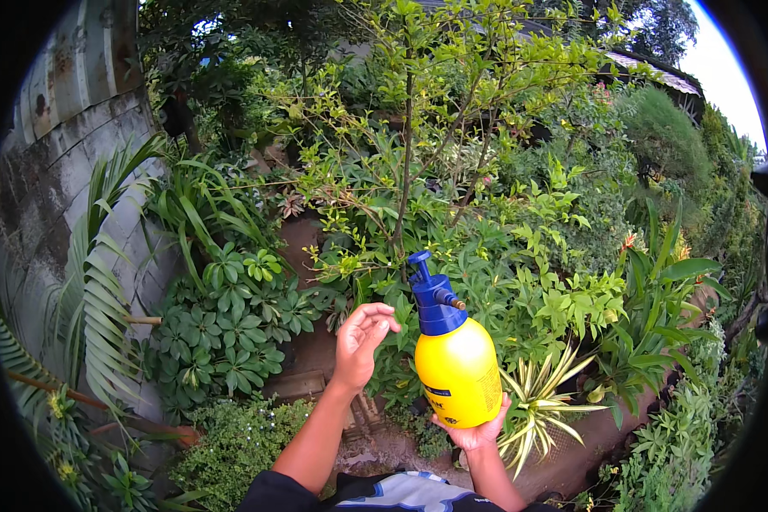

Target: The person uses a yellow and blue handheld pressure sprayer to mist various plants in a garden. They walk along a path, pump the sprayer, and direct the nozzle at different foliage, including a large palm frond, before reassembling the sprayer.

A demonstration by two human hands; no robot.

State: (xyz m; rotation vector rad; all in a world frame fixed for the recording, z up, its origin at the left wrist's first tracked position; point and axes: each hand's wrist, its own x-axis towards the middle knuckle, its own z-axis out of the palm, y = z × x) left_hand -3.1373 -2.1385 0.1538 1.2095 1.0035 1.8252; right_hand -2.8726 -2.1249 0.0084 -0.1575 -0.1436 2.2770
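Note:
A yellow pump sprayer bottle (456, 371) with a blue pump head (436, 301) and a brass-coloured nozzle tip stands tilted slightly left in front of me. Its base rests in my right hand (477, 430), whose fingers wrap the lower right side. Dark writing marks the bottle's front. To the left of the pump head, my left hand (363, 342) is raised with loosely curled fingers, apart from the bottle and holding nothing. The pump's plunger knob (419, 257) sticks up above the head.
A thin-stemmed shrub (404, 160) rises straight ahead. A grey block wall (115, 256) with palm fronds (105, 307) stands left. A variegated spiky plant (537, 406) grows close to the bottle's right. A dirt path (576, 454) runs low at right.

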